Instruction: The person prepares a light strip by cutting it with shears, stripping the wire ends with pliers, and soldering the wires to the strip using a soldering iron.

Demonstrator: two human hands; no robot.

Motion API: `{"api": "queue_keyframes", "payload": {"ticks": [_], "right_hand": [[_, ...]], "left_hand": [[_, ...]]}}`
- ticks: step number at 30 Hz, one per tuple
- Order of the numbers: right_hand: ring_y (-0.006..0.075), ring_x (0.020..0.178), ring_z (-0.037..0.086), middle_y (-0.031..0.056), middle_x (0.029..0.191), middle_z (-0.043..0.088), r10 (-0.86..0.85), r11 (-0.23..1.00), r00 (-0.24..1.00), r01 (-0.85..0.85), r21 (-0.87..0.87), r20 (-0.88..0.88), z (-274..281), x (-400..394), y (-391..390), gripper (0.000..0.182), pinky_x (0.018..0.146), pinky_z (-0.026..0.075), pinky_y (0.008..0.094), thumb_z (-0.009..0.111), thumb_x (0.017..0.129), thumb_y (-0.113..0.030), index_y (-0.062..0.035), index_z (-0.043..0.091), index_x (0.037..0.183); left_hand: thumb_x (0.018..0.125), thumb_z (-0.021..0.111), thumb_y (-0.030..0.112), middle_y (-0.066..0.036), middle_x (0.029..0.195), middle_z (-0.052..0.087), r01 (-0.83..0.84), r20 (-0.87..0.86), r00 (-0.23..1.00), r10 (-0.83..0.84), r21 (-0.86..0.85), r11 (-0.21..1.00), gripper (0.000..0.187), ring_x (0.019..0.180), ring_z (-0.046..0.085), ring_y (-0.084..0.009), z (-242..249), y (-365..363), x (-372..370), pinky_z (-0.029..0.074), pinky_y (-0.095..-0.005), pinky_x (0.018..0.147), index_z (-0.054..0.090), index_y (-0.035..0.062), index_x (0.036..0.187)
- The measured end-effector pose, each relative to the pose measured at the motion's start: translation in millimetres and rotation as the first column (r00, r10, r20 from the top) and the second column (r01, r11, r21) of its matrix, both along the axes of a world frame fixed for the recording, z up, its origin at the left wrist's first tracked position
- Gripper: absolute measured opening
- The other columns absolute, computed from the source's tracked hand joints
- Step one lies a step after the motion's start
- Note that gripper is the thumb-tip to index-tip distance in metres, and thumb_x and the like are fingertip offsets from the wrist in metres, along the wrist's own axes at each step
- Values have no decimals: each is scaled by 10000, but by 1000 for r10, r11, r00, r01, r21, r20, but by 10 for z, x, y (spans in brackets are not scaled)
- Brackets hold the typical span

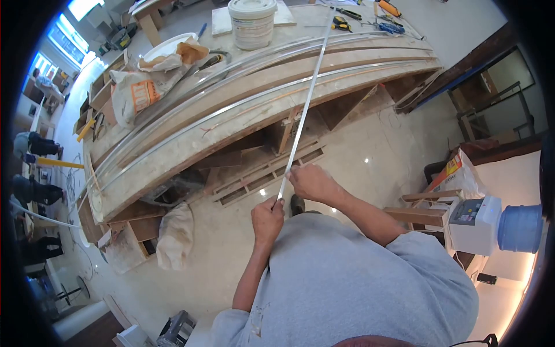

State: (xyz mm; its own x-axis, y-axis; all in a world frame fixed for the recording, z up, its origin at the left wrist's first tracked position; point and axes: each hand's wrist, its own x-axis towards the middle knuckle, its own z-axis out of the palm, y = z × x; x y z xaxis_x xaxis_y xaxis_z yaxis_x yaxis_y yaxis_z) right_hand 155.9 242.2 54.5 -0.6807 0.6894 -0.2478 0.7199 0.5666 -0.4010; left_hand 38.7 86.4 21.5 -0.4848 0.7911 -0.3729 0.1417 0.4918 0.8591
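Observation:
A long, thin silvery metal strip runs from my hands up and away, crossing over the workbench. My left hand is closed around its near end, close to my body. A little farther along, my right hand pinches the same strip between fingers and thumb. On the workbench, whose top is pale and dusty, more long metal strips lie lengthwise. The strip's far end reaches over the bench near a tape measure.
A white bucket, a torn sack and hand tools rest on the bench. A slatted wooden frame lies on the floor. A water dispenser with a blue bottle stands right. Other people are far left.

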Motion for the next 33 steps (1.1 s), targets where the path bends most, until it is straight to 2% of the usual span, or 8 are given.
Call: {"api": "queue_keyframes", "payload": {"ticks": [3, 5, 8, 9, 10, 12, 23, 33], "right_hand": [[489, 758, 680, 272, 782, 684, -98, 995, 995, 97, -17, -21, -21, 8, 10, 316, 717, 546, 574, 511, 1001, -237, 1, 701, 915], [491, 767, 678, 275, 788, 683, 96, 991, 995, -97, -89, -10, -112, 47, -112, 312, 720, 543, 577, 513, 1005, -244, -10, 704, 929], [457, 723, 687, 277, 780, 676, -55, 990, 971, 22, -141, -235, -162, 143, -238, 489, 682, 539, 548, 518, 1027, -437, 19, 683, 967], [344, 598, 669, 200, 708, 663, -322, 889, 929, 229, -397, -184, -188, 116, -194, 533, 583, 534, 476, 629, 968, -506, 24, 669, 943], [344, 598, 669, 200, 708, 663, -354, 888, 915, 264, -377, -194, -259, 86, -161, 533, 583, 534, 476, 629, 968, -506, 24, 669, 943], [192, 515, 581, 80, 665, 614, -784, 447, 560, 211, -869, -267, -413, 17, -68, 482, 489, 486, 376, 731, 912, -475, 2, 665, 895], [117, 444, 513, 31, 617, 577, -802, 411, 513, 101, -906, -306, -442, -47, -52, 258, 384, 399, 305, 756, 891, -253, -42, 632, 809], [133, 447, 507, 32, 606, 551, -752, 475, 565, 107, -873, -340, -566, -85, 262, 300, 397, 395, 325, 748, 909, -285, -40, 612, 801]], "left_hand": [[930, 630, 180, -170, 654, 651, 5, 3, 1000, -5, -7, 1000, 187, 601, 659, -299, 1, -26, 11, 494, -420, 634, 720, 21, 892], [929, 635, 186, -172, 667, 661, 59, -45, 997, -60, -18, 998, 197, 604, 666, -292, -10, 2, -33, 498, -414, 641, 717, 10, 900], [936, 641, 170, -142, 635, 657, 1, 12, 1000, -2, 14, 1000, 213, 581, 668, -231, -73, 41, -50, 497, -391, 585, 708, -27, 890], [942, 641, 166, -128, 622, 653, -14, 49, 999, 13, 17, 1000, 229, 556, 661, -209, -57, 52, -52, 494, -379, 554, 705, -44, 878], [942, 641, 166, -128, 622, 653, 25, 47, 999, -27, 40, 999, 229, 556, 661, -209, -56, 58, -56, 494, -379, 554, 705, -44, 878], [962, 632, 167, -108, 621, 647, 42, 93, 995, -41, -7, 999, 261, 496, 626, -169, -56, 111, -72, 472, -335, 479, 695, -63, 856], [1028, 583, 188, -78, 650, 636, 108, 330, 935, -132, 90, 990, 277, 461, 593, -146, -193, 623, -171, 418, -273, 419, 680, -36, 898], [1000, 580, 145, -90, 642, 625, 75, 349, 935, -66, -10, 997, 249, 490, 591, -149, -151, -644, -282, 459, -275, 460, 684, -80, 972]]}}
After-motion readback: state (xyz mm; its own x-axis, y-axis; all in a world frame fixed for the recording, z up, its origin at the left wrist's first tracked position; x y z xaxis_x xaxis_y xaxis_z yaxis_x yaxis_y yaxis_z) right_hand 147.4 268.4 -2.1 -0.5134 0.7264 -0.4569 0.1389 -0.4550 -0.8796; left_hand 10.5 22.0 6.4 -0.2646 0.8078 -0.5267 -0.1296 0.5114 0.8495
